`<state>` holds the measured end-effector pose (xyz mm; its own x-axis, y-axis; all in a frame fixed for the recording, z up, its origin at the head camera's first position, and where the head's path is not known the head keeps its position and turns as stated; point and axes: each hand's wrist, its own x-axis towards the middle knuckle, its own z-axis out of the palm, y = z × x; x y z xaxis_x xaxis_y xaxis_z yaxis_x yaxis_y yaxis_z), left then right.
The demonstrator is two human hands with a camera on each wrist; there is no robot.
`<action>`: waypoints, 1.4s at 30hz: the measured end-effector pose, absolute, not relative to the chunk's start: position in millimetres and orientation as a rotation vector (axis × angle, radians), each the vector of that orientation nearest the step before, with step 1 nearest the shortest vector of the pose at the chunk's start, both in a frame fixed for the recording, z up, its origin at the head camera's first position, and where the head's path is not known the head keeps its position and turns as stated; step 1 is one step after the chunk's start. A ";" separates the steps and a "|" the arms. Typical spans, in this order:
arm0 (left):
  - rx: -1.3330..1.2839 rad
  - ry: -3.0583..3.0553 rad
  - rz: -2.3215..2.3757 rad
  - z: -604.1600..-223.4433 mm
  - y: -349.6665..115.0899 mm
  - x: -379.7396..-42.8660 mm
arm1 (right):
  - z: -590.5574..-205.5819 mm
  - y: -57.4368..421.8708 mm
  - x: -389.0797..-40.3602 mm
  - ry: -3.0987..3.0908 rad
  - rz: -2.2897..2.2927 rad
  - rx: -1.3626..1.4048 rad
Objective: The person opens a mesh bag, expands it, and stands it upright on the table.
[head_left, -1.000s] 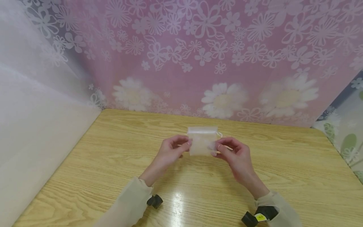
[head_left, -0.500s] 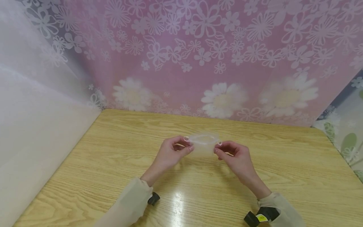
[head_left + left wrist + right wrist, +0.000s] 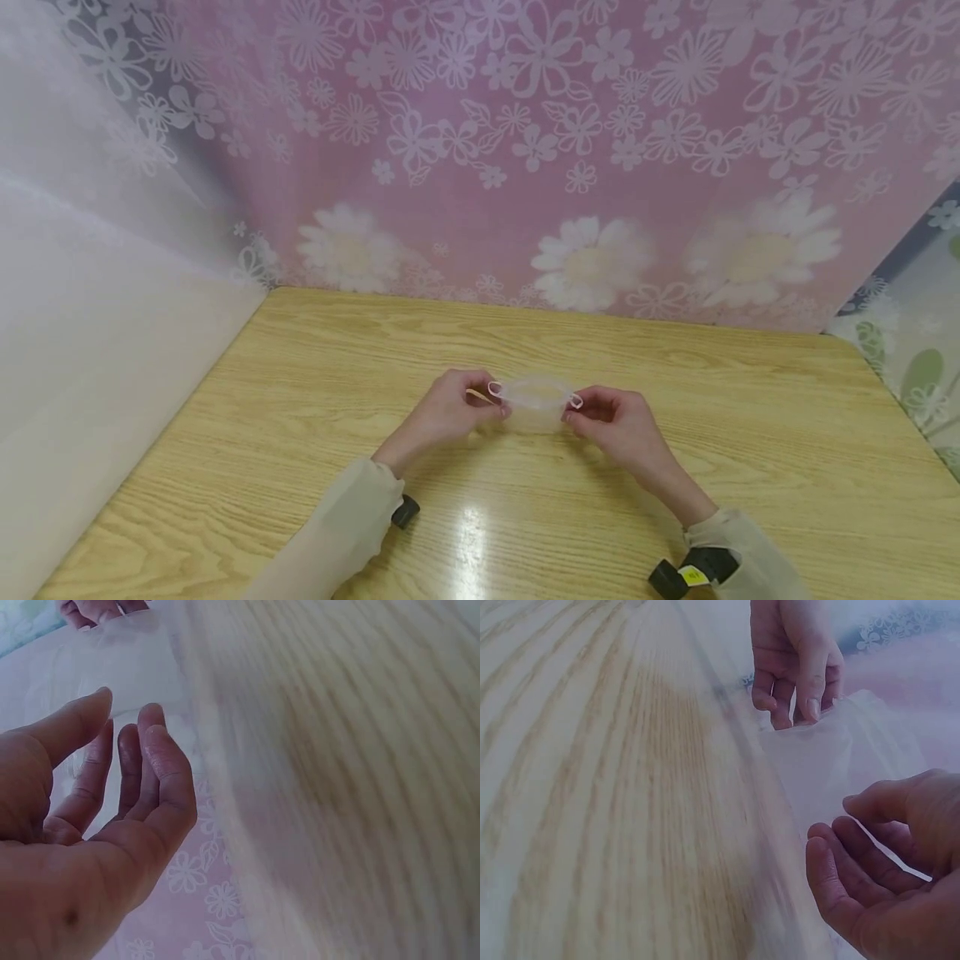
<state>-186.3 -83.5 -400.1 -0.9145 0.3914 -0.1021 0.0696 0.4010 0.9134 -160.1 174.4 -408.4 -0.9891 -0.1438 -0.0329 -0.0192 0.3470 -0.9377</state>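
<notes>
A small translucent drawstring pouch [image 3: 536, 418] is held upright above the middle of the table, its mouth parted into an oval that faces up. My left hand [image 3: 448, 410] pinches its left side between thumb and fingers. On the opposite side my right hand [image 3: 617, 423] grips the edge in the same way. White cord loops stick out at both ends of the mouth. From the left wrist, the pouch [image 3: 142, 667] stretches between the two hands as a filmy sheet. The right wrist view shows the pouch [image 3: 810, 761] beyond the near fingertips.
The wood-grain table [image 3: 315, 500] spreads beneath both hands. A pink flowered curtain [image 3: 465, 225] hangs along its back edge, a pale sheet [image 3: 112, 333] along the left. Black wrist devices [image 3: 667, 578] sit under the sleeves.
The pouch was flat, facing the camera; it has tipped upright and its mouth has spread into an oval. Both hands have moved slightly down toward the near side, still holding it.
</notes>
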 end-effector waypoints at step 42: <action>0.444 2.386 1.378 -412.2 -106.5 -180.7 | -408.4 183.9 -149.6 2.589 -1.487 -0.123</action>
